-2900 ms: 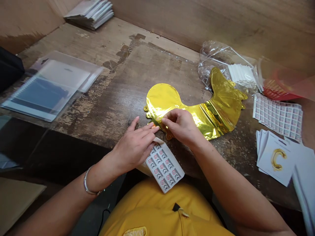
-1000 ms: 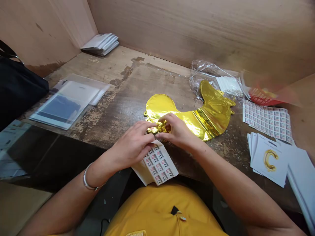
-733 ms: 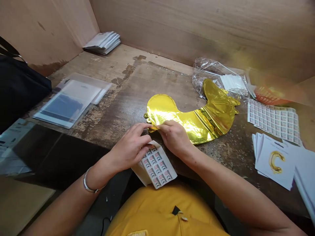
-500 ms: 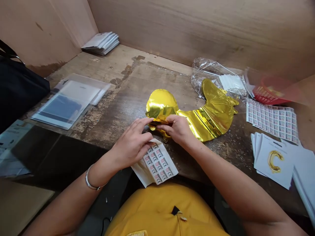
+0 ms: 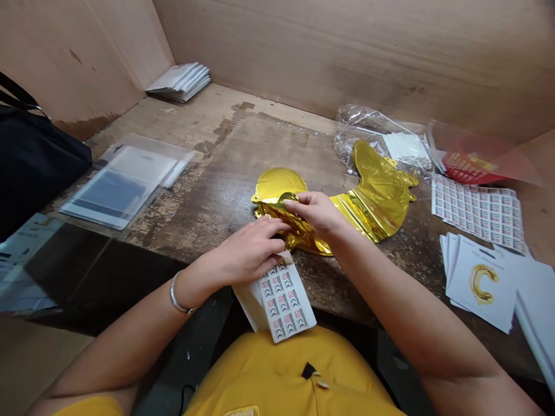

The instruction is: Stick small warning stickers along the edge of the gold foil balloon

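Gold foil balloons, flat and curved, lie on the worn wooden table. My right hand pinches the upper edge of the foil between thumb and fingers and lifts it a little. Just left of it, my left hand touches the foil's near edge with its fingertips. Under its curled thumb and fingers it grips a sticker sheet printed with rows of small CE labels, which hangs over the table edge above my lap. A pale backing piece shows behind that sheet.
On the right are C-balloon cards, further sticker sheets, a red basket and a clear bag with white straw-like sticks. Leftward lie clear plastic sleeves, a dark bag and a card stack in the corner.
My right hand has raised and folded back the foil's edge. My left hand has shifted slightly right and down with the sticker sheet.
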Available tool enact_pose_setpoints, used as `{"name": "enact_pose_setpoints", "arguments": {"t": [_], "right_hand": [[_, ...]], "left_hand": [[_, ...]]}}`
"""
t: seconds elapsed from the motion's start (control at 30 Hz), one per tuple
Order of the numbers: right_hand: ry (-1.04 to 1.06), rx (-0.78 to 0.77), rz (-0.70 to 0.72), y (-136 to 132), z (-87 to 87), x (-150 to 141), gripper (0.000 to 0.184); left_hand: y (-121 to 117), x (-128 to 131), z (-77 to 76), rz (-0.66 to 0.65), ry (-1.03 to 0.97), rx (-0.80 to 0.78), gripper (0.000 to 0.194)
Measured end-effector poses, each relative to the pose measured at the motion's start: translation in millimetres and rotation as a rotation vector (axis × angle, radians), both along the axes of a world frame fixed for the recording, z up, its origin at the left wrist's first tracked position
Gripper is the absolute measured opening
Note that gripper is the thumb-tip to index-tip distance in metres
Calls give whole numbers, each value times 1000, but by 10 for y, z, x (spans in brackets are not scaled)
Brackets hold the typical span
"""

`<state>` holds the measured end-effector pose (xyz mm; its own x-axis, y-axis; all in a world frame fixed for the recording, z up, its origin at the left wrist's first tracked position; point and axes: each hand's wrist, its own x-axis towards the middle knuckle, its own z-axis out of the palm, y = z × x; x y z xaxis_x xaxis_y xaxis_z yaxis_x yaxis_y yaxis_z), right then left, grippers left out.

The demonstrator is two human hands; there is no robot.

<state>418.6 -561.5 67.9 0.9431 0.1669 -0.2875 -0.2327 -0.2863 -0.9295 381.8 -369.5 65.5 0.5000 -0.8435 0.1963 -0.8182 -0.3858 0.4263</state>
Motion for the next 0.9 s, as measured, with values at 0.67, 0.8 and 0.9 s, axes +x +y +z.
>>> {"name": "enact_pose_setpoints", "arguments": {"t": [0.67,0.8,0.9], "right_hand": [[-332,-643,-563,-1332,293,106,15],[-299,-794,-795,-2051,228,333,9],[-282,-889,-873,-2212,156,327,13]], "left_hand": [[27,109,-90,-65,172,59,23],[45,105,-139,-74,183,61,24],[35,113,-142,-63,185,54,22]]}}
